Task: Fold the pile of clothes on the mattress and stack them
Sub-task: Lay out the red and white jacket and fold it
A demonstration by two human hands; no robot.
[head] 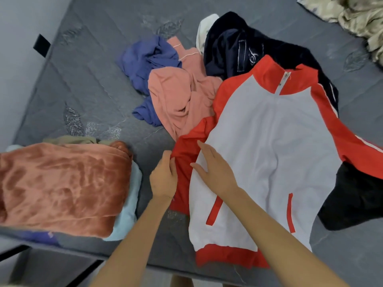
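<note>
On the mattress [93, 90], front edge: red-white jacket [269, 152] flat beside folded stack [62, 183]. My left hand [163, 179] pinches its red sleeve [183, 154]; right hand [215, 170] presses the front, fingers [205, 151] straight, slightly spread. I'd fold sleeve inward, pinning fabric taut.

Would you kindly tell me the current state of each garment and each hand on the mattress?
Red and white zip-neck jacket: spread out, not yet folded.
Left hand: pinching the jacket's red sleeve.
Right hand: open, flat on the jacket.
Rust velvet garment: folded.
Pink top: crumpled.
Blue garment: crumpled.
Navy garment: crumpled.
</note>
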